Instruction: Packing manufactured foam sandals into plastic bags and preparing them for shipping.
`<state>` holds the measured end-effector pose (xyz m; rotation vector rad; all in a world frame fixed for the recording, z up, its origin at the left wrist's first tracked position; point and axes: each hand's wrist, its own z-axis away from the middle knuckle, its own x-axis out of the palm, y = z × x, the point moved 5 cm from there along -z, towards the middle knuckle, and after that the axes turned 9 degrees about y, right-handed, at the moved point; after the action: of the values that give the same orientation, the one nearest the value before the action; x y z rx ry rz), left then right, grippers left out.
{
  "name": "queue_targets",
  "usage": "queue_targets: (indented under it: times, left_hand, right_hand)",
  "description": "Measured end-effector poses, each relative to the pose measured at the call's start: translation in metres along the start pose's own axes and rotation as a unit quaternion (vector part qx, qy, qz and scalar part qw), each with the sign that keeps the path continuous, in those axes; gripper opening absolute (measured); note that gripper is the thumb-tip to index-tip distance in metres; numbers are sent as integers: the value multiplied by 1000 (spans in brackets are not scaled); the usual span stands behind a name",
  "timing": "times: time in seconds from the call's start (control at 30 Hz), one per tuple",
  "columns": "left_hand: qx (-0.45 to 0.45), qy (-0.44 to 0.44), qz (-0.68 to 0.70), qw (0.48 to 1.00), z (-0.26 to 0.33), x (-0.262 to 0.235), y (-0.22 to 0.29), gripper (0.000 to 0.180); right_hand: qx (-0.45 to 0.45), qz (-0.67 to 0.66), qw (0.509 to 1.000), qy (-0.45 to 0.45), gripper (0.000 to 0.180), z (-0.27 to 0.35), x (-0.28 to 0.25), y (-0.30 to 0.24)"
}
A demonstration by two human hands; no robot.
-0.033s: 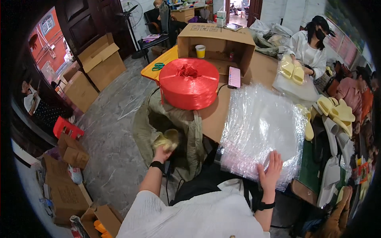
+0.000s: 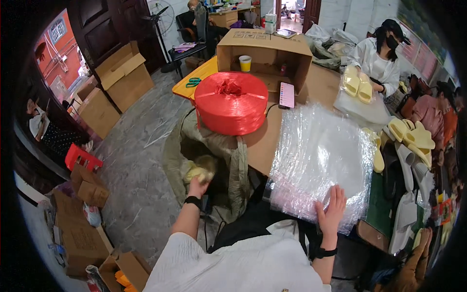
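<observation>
My left hand [image 2: 198, 186] is closed on a pair of pale yellow slippers [image 2: 198, 171], slightly smeared by motion and seemingly in a clear bag. It holds them in the mouth of a large olive woven sack [image 2: 239, 170], whose dark inside is mostly hidden. Fingers stretched out, my right hand [image 2: 332, 209] lies flat on the near edge of a stack of clear plastic bags [image 2: 323, 151]. That stack rests on a cardboard-covered table. A big roll of red plastic twine [image 2: 231, 104] sits just beyond the sack.
An open carton [image 2: 265, 48] with a yellow-and-white cup [image 2: 245, 63] stands behind a phone [image 2: 287, 95]. Green-handled scissors [image 2: 193, 82] lie on a yellow board. Opposite, a co-worker [image 2: 382, 58] handles bagged yellow slippers [image 2: 357, 86]. Loose slippers [image 2: 413, 135] crowd the right side.
The slippers in my left hand have shifted and tilted slightly within the sack's mouth. My right hand has stayed in place on the bags.
</observation>
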<state>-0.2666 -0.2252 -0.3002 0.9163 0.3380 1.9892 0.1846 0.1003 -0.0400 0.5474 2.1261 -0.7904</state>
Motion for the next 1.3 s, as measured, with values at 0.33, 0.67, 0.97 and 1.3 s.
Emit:
queue_targets:
  times: [0.33,0.67,0.97,1.3]
  left_hand:
    - [-25,-35,-332,942,20,19,-55,53]
    - [507,-104,-328,791,204,120,10,10]
    - [624,-531,-358,448,418,254,-80,27]
    - [583,-552,-460,378,331,262,-158,45]
  right_hand:
    - [-9,0,1000,11,77,0,4,-2]
    - [4,2,1000,22,80,-3,5,1]
    - [-4,10,1000,23,82,2,4,1]
    - [0,1,998,63,79,1,3,-6]
